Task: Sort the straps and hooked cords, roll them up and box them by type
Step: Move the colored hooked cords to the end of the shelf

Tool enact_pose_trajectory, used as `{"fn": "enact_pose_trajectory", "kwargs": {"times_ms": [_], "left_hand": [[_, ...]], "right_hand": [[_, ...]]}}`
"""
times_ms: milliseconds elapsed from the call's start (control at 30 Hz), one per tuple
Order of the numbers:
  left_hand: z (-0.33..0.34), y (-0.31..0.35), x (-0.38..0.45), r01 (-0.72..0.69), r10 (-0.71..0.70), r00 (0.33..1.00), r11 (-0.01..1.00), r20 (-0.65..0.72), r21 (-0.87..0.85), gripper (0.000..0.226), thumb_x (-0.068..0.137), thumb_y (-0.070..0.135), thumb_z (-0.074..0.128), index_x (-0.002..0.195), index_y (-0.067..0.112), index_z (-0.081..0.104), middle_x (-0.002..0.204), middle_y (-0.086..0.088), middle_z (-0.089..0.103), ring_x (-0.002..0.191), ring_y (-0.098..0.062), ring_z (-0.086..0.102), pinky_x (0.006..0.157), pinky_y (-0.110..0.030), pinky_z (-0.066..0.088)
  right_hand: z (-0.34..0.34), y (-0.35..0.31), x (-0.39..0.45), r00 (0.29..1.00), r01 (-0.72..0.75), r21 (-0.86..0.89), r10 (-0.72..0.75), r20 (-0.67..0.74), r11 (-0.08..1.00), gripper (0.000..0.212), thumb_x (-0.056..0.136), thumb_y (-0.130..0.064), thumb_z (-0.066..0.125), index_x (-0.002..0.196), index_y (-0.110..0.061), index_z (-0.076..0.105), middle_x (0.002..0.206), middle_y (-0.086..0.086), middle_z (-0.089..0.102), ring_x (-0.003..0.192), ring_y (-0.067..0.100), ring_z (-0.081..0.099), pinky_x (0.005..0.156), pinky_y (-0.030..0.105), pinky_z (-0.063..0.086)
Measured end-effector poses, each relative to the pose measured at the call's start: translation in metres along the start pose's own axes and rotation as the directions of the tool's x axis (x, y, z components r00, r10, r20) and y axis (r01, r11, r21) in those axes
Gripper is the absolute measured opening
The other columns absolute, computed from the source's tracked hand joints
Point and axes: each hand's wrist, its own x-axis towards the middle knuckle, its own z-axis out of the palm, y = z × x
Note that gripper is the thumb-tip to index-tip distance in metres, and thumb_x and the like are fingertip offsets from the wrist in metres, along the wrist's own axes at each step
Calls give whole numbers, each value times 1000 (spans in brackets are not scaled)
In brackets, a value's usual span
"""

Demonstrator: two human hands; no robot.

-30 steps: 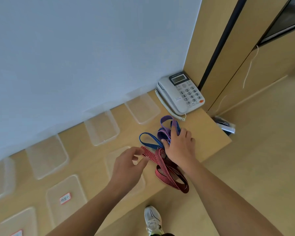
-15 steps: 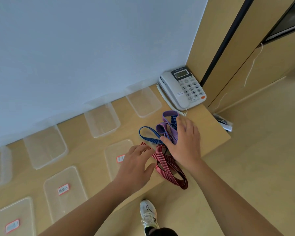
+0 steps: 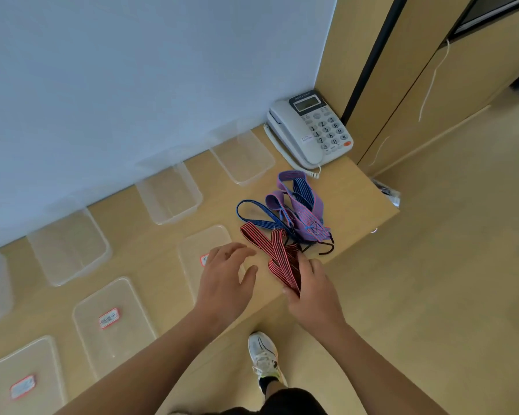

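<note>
At the near right corner of a wooden desk (image 3: 150, 253), a person is working through a tangle of elastic cords. The right hand (image 3: 312, 290) is gripping the red cord (image 3: 277, 254) at the desk edge, fingers curled round its gathered end, probably to draw it free of the pile. The left hand (image 3: 226, 277) is hovering just beside it, fingers loosely spread and holding nothing, seemingly ready to help separate or start rolling the cord. The purple cord (image 3: 304, 209) and blue cord (image 3: 253, 215) are lying tangled together just beyond the red one, with black hooks (image 3: 327, 248) poking out near the edge. Clear boxes (image 3: 170, 193) are sitting in a row along the wall, with flat lids (image 3: 111, 319) carrying red-edged labels laid out in front of them, likely so each type has its own place. None of the boxes appears to be holding a cord, so sorting looks barely begun. A grey phone (image 3: 310, 130) is sitting at the far corner.

The label text is too small to read. The left hand is covering part of the nearest lid's label. How many cords are in the tangle is hard to tell, and the leftmost boxes are running out of view.
</note>
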Motion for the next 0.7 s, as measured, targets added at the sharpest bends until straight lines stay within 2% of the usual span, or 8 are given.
{"fn": "enact_pose_trajectory", "kwargs": {"times_ms": [100,167,267,400,467,533,633,700], "left_hand": [[-3,-2,-3,5,-5,1000,1000,-15,-14,28,90,16,73,116,25,73,125,7,65,123,-19,51,103,-23,29],[-5,-1,-3,18,-19,999,999,-41,-35,28,89,15,73,116,26,73,126,6,65,124,-20,51,104,-25,30],[-13,6,-2,22,-26,997,998,-67,-56,31,91,15,71,119,28,72,128,9,63,126,-17,49,103,-20,26],[-20,16,6,-24,19,995,999,-101,-46,30,90,14,73,119,23,72,130,9,64,125,-17,51,102,-15,25],[-23,21,10,-28,22,994,999,-108,-45,29,91,16,72,119,22,71,132,10,62,126,-12,48,102,-10,21],[-23,23,12,-15,10,994,999,-108,-46,28,91,18,72,119,22,71,133,9,62,127,-12,49,102,-13,23],[-19,24,11,20,-23,996,999,-86,-39,29,91,19,72,120,23,71,134,7,61,129,-17,50,103,-23,29],[-17,23,8,39,-42,996,999,-73,-34,29,92,20,72,120,24,70,135,7,60,130,-17,49,103,-27,31]], "right_hand": [[-6,-6,-2,990,86,95,-74,-120,992,51,86,-35,43,122,-5,63,96,10,62,85,34,62,70,33,42],[-12,-14,-1,966,153,146,-118,-229,977,39,88,-27,47,113,-5,66,91,7,61,81,30,61,66,28,37],[-31,-32,11,908,237,171,-156,-389,956,34,87,-16,57,119,-6,65,95,4,61,86,20,56,70,28,43],[-61,-44,39,838,276,87,-196,-509,957,39,87,-7,64,126,-4,64,98,5,61,87,16,54,71,20,37],[-70,-41,52,834,231,36,-179,-522,972,40,87,-3,67,127,-4,63,99,8,60,86,22,57,71,25,39],[-72,-35,64,868,143,-22,-136,-478,989,39,88,-4,65,127,-5,62,102,12,59,90,30,58,72,31,42],[-66,-22,80,952,-29,-205,-36,-304,978,40,95,-18,58,134,-11,53,120,15,54,106,35,52,85,43,46],[-62,-16,86,973,-86,-291,18,-230,953,48,99,-32,52,142,-14,42,132,15,47,115,35,47,91,47,43]]}}
